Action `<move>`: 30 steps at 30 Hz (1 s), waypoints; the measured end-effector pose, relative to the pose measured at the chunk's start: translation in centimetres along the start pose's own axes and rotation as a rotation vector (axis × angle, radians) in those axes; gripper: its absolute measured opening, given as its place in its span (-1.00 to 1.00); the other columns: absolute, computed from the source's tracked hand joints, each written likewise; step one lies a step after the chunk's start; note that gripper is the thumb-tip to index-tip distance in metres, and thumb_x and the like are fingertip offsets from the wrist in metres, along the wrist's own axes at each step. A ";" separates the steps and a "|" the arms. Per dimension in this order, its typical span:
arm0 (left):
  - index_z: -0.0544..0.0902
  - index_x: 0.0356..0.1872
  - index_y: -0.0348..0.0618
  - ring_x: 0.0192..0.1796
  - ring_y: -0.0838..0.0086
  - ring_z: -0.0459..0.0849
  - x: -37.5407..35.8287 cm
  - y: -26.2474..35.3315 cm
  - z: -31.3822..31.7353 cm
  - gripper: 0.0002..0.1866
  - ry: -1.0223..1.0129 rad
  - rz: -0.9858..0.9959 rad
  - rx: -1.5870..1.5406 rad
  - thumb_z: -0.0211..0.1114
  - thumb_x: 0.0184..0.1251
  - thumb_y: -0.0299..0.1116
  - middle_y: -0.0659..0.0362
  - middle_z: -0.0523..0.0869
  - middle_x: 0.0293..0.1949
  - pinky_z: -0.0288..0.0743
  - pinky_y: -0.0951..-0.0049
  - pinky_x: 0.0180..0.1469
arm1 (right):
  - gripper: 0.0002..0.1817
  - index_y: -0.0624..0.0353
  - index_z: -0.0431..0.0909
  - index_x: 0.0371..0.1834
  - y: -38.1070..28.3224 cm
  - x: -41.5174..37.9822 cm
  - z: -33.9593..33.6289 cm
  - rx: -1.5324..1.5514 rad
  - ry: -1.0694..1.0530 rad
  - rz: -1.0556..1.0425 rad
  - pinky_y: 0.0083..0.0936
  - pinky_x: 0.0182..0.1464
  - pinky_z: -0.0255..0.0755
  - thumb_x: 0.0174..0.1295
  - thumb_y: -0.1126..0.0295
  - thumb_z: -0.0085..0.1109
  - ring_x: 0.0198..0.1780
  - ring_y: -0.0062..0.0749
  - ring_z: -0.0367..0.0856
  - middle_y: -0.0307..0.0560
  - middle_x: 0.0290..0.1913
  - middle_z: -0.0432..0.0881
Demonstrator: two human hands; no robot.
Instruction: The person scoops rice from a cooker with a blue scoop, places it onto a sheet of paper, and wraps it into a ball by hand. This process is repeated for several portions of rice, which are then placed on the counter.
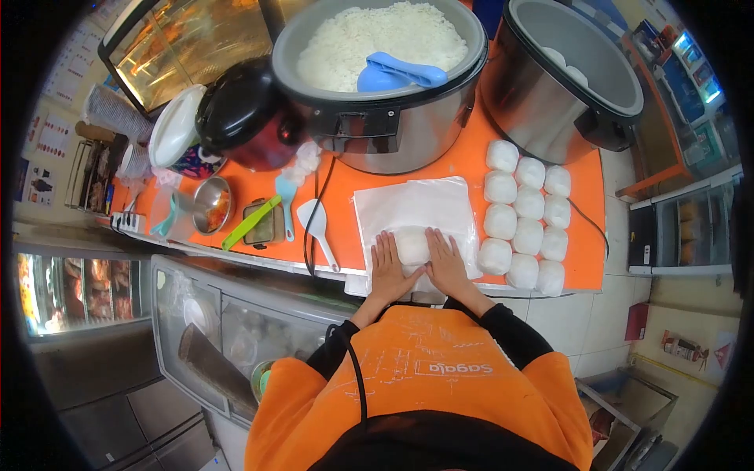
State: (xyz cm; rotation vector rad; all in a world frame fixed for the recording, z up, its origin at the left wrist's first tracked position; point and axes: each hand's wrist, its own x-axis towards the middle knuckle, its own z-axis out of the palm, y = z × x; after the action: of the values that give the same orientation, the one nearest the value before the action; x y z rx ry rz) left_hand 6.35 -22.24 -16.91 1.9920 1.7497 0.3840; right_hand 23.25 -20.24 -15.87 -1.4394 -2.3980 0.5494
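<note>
A white lump of rice [412, 246] rests on a stack of white paper sheets [400, 206] at the table's front edge. My left hand [389, 271] lies on the paper against the lump's left side, its fingers stretched out. On the other side my right hand [446, 265] touches the lump, with its fingers also extended. The thumbs come close together below it. To the right, several white wrapped bundles [528, 202] stand in rows on the orange table [581, 259].
Behind the paper sits a large pot of rice [385, 47] with a blue scoop [397, 72] on top. A second steel pot [542, 94] tilts at the right. Leftward lie a white paddle [317, 231], green tongs [251, 223] and a metal bowl [212, 206].
</note>
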 end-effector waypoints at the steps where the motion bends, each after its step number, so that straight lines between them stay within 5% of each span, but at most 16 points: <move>1: -0.26 0.35 -0.49 0.47 -0.03 -0.32 0.0 0.2 -0.1 0.10 -0.007 0.025 -0.046 0.14 0.15 0.20 -0.29 -0.20 0.40 -0.44 0.02 0.41 | -0.21 0.33 -0.08 0.38 0.0 -0.2 0.3 0.005 0.008 0.032 -0.13 0.41 -0.16 0.07 0.39 0.03 0.44 -0.12 0.00 0.09 0.39 0.10; 9: -0.21 0.36 -0.47 0.47 0.03 -0.23 0.3 1.0 0.4 0.04 -0.014 -0.058 -0.102 0.11 0.19 0.17 -0.23 -0.11 0.41 -0.49 -0.02 0.39 | -0.19 0.39 -0.10 0.38 1.2 -0.3 0.7 0.108 -0.035 0.001 -0.12 0.42 -0.23 0.09 0.33 0.04 0.47 -0.11 -0.10 0.12 0.42 0.02; 12: -0.10 0.36 -0.43 0.44 0.03 -0.05 0.6 1.8 -0.3 -0.02 0.068 0.035 -0.318 0.26 0.15 -0.01 -0.22 0.02 0.38 -0.23 0.06 0.40 | -0.19 0.40 -0.11 0.37 1.6 -0.4 1.2 0.115 0.010 -0.010 -0.11 0.42 -0.25 0.09 0.33 0.05 0.47 -0.09 -0.10 0.15 0.42 0.00; 15: 0.13 0.29 -0.43 0.32 0.04 0.24 2.0 5.4 -0.6 -0.12 0.258 -0.276 -0.612 0.38 0.05 -0.15 -0.22 0.28 0.26 0.10 0.22 0.33 | -0.17 0.40 -0.14 0.38 1.9 -0.4 1.9 0.073 -0.038 -0.022 -0.10 0.42 -0.25 0.09 0.33 0.05 0.47 -0.07 -0.11 0.19 0.41 0.00; 18: 0.29 0.19 -0.44 0.16 0.06 0.45 3.8 4.6 2.4 -0.22 0.446 -0.274 -0.528 0.42 -0.03 -0.25 -0.19 0.46 0.11 0.33 0.36 0.17 | -0.15 0.40 -0.18 0.39 2.2 -0.2 1.4 0.047 -0.049 0.003 -0.15 0.42 -0.24 0.07 0.35 0.05 0.46 -0.04 -0.12 0.25 0.40 -0.01; 20: 0.37 0.11 -0.40 0.05 0.22 0.54 4.5 5.2 1.2 -0.41 0.327 -0.345 -0.809 0.33 0.05 -0.36 -0.06 0.53 0.02 0.41 0.39 0.07 | -0.13 0.37 -0.20 0.40 1.8 -0.1 0.2 0.237 0.002 0.070 -0.22 0.42 -0.22 0.06 0.37 0.07 0.46 -0.05 -0.10 0.25 0.39 0.00; 24: 0.41 0.05 -0.33 -0.05 0.37 0.56 5.4 8.1 -2.2 -0.57 0.050 -0.408 -1.268 0.21 0.13 -0.45 0.06 0.55 -0.06 0.46 0.45 -0.02 | -0.07 0.25 -0.22 0.43 -0.4 0.2 -3.4 1.160 0.220 0.309 -0.36 0.38 -0.07 0.03 0.41 0.13 0.41 -0.18 0.04 0.13 0.36 0.09; 28: 0.39 0.06 -0.30 -0.08 0.40 0.57 6.8 11.4 -0.7 -0.53 -0.027 -0.280 -1.229 0.24 0.06 -0.48 0.07 0.55 -0.07 0.46 0.52 -0.06 | -0.07 0.14 -0.21 0.46 1.3 -0.7 -7.3 1.840 0.338 0.501 -0.44 0.32 0.07 0.07 0.42 0.19 0.34 -0.36 0.15 -0.04 0.33 0.15; 30: 0.26 0.19 -0.25 0.19 0.22 0.34 8.0 12.6 0.8 -0.33 -0.117 -0.030 -0.958 0.33 0.04 -0.35 0.00 0.36 0.13 0.23 0.13 0.17 | -0.20 0.13 0.01 0.38 3.2 -1.4 -9.4 1.824 0.408 0.534 -0.51 0.23 0.22 0.09 0.41 0.24 0.24 -0.41 0.30 -0.09 0.23 0.30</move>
State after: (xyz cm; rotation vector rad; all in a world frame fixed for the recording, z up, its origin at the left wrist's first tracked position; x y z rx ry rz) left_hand 18.78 -15.56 -11.90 1.2517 1.1626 0.8731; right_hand 30.44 -18.50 -9.10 -0.9180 -0.4287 1.6409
